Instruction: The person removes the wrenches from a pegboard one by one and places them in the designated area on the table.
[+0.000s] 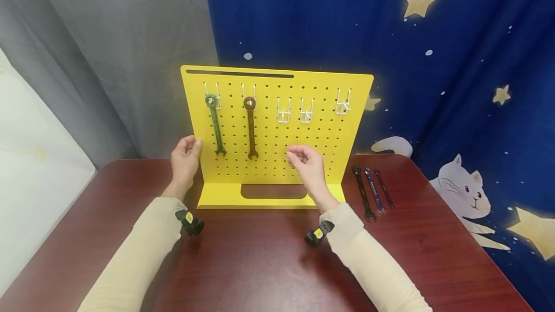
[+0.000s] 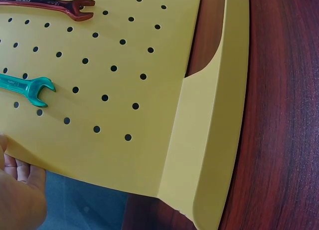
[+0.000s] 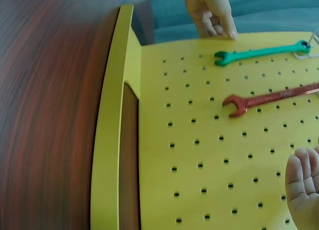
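Observation:
A yellow pegboard (image 1: 270, 158) stands on the table. My left hand (image 1: 185, 160) holds its left edge, thumb at the front and fingers curled behind. My right hand (image 1: 309, 165) is in front of the board, right of centre, fingers loosely bent and holding nothing. On the board hang a green combination wrench (image 1: 217, 126) at the left and a red-brown wrench (image 1: 251, 129) beside it, both with the open end down. In the left wrist view the green wrench (image 2: 30, 88) and the reddish wrench (image 2: 55, 6) show only their lower parts.
Three white wire hooks, such as the middle one (image 1: 306, 112), sit bare on the board's right half. Right of the board, a black wrench (image 1: 363, 194), a blue wrench (image 1: 375, 191) and a small purplish wrench (image 1: 384, 189) lie on the dark red table (image 1: 260, 259). Curtains (image 1: 347, 18) hang behind.

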The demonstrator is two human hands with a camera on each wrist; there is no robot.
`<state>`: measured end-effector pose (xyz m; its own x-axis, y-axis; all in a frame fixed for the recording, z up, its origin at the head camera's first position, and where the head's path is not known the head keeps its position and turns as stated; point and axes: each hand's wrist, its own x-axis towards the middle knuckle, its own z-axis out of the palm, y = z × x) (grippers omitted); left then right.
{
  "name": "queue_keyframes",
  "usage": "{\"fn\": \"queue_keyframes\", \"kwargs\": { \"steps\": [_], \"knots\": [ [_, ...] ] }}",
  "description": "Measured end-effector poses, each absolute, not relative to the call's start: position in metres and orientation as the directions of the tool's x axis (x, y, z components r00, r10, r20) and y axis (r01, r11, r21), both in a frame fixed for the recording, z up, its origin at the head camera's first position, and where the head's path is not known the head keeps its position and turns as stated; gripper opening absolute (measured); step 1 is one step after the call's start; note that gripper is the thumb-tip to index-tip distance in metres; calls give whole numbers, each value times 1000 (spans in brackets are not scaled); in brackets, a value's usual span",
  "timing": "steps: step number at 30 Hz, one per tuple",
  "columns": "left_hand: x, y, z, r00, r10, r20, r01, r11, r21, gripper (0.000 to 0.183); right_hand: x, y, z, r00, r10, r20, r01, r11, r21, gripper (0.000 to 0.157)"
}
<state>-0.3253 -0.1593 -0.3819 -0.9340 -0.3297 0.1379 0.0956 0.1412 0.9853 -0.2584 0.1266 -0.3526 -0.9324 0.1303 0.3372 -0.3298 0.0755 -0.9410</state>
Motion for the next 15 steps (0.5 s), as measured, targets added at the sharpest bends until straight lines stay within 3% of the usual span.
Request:
{"fn": "queue_keyframes", "kwargs": {
  "steps": [15],
  "knots": [
    [-326, -159, -385, -930, -337, 149, 108, 136, 985, 38, -275, 86, -348, -952, 88, 292, -292, 13, -956, 27]
  ]
}}
